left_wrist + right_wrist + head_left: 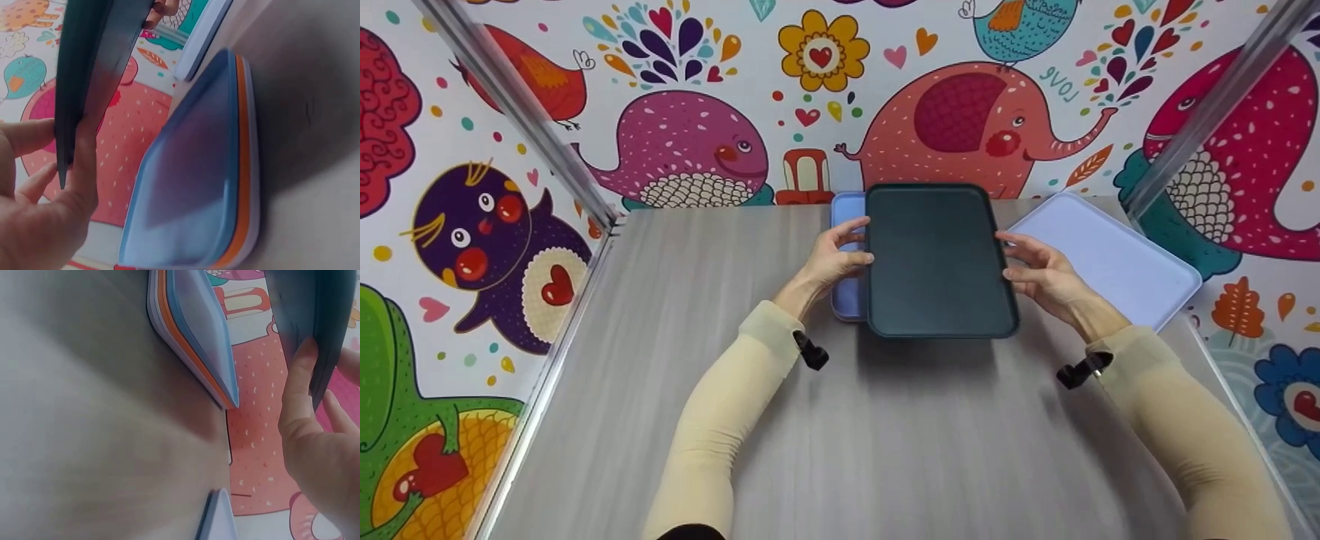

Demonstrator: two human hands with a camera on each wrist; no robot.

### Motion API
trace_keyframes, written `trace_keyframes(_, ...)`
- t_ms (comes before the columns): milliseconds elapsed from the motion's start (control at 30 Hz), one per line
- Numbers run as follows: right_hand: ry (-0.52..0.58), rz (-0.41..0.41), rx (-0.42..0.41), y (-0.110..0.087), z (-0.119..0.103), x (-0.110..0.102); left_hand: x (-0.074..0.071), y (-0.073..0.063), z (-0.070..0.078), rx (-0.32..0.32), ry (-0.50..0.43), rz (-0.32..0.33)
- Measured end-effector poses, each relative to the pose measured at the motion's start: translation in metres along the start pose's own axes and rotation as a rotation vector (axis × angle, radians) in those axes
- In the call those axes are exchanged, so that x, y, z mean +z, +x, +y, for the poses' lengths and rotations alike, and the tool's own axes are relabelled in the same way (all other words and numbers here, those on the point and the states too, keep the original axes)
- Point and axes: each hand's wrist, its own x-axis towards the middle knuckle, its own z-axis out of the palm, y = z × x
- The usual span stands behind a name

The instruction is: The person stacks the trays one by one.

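A dark green rectangular tray (941, 262) is held up off the table, level in the head view, between both hands. My left hand (831, 259) grips its left edge, thumb on one face and fingers on the other. On the opposite edge, my right hand (1048, 277) pinches it the same way. Below it and partly hidden by it is a stack of trays: a blue tray (185, 185) on top, an orange tray (244, 169) under it and a pale lavender tray (255, 169) lower down. The wrist views show a gap between the held tray and this stack.
Another lavender tray (1102, 259) lies askew at the table's back right, just beyond the right hand; a darker edge shows beneath it in the left wrist view. The grey wood-grain table (660, 360) meets a cartoon-printed wall (810, 112). Metal posts (1207, 105) stand at the back corners.
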Motion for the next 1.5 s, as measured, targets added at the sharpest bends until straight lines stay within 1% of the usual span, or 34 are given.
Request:
trace_keyframes(200,-0.007,0.006,0.017,0.026,0.005,0.011,-0.017,0.005,0.003,-0.013,0.158,0.051)
trace_keyframes(333,-0.056,0.017,0.029,0.043,0.008,0.018,-0.026,0.01,0.002,-0.039,0.227,0.096)
trace_keyframes(400,-0.084,0.031,0.04,0.051,0.01,0.021,-0.03,0.014,0.001,-0.056,0.239,0.112)
trace_keyframes(500,-0.165,0.046,0.056,0.062,0.014,0.024,-0.036,0.019,-0.002,-0.08,0.244,0.126)
trace_keyframes(633,-0.261,0.066,0.091,0.075,0.02,0.027,-0.044,0.027,-0.009,-0.095,0.243,0.133)
trace_keyframes(767,-0.274,0.073,0.127,0.086,0.025,0.028,-0.052,0.032,-0.016,-0.093,0.27,0.126)
trace_keyframes(900,-0.256,0.071,0.147,0.095,0.031,0.029,-0.054,0.036,-0.02,-0.09,0.315,0.133)
trace_keyframes(967,-0.269,0.076,0.151,0.098,0.034,0.029,-0.054,0.038,-0.022,-0.091,0.331,0.142)
trace_keyframes(1067,-0.331,0.088,0.154,0.101,0.037,0.03,-0.053,0.04,-0.026,-0.105,0.346,0.153)
trace_keyframes(1200,-0.411,0.087,0.175,0.103,0.039,0.03,-0.053,0.042,-0.03,-0.146,0.356,0.165)
trace_keyframes(1300,-0.447,0.085,0.185,0.105,0.04,0.031,-0.054,0.044,-0.03,-0.165,0.37,0.169)
trace_keyframes(1400,-0.455,0.092,0.167,0.107,0.041,0.031,-0.055,0.046,-0.03,-0.167,0.404,0.165)
trace_keyframes(1500,-0.463,0.086,0.132,0.109,0.043,0.032,-0.056,0.047,-0.029,-0.167,0.47,0.163)
